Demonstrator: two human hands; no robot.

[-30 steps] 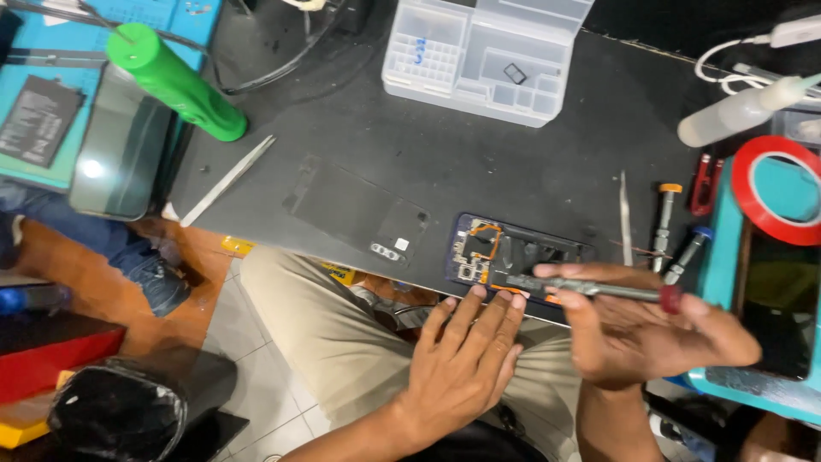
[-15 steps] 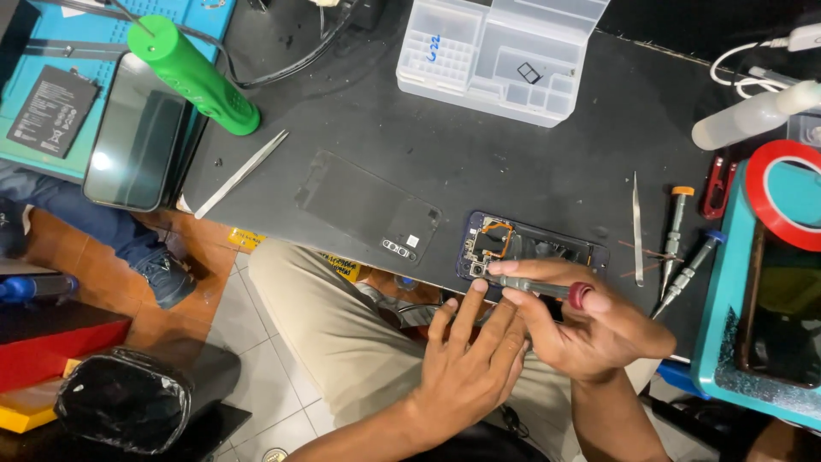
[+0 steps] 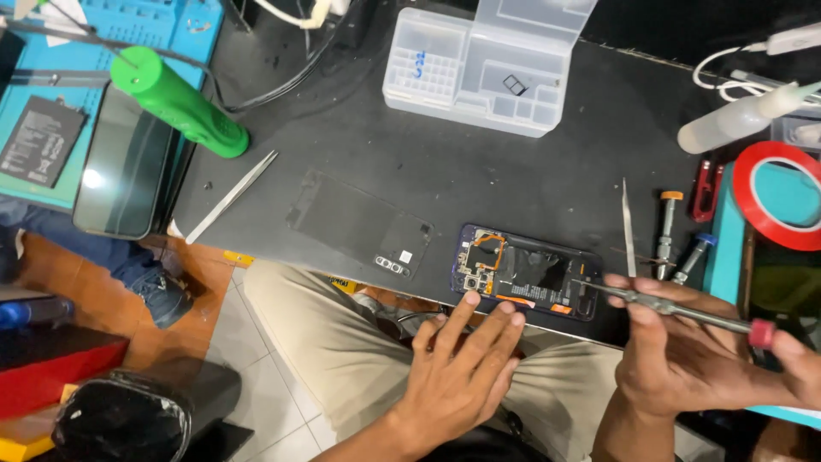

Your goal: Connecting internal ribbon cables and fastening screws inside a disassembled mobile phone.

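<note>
An opened phone (image 3: 523, 272) with its circuit board and orange flex cable exposed lies at the near edge of the black mat (image 3: 530, 171). My left hand (image 3: 462, 364) rests just below it, fingers spread, fingertips touching the phone's near edge. My right hand (image 3: 693, 355) grips a slim metal screwdriver (image 3: 684, 310) with a red end cap. Its tip points at the phone's right end.
The phone's black back cover (image 3: 359, 224) lies left of the phone. Tweezers (image 3: 231, 197), a green cylinder (image 3: 180, 103), a clear parts box (image 3: 487, 68), more tweezers (image 3: 628, 227), two small screwdrivers (image 3: 665, 224), a red tape roll (image 3: 782, 195) and a white squeeze bottle (image 3: 742, 118) surround it.
My right hand has drawn back to the right from the phone with the screwdriver, so the two hands are now apart. The left hand stays at the phone's near edge.
</note>
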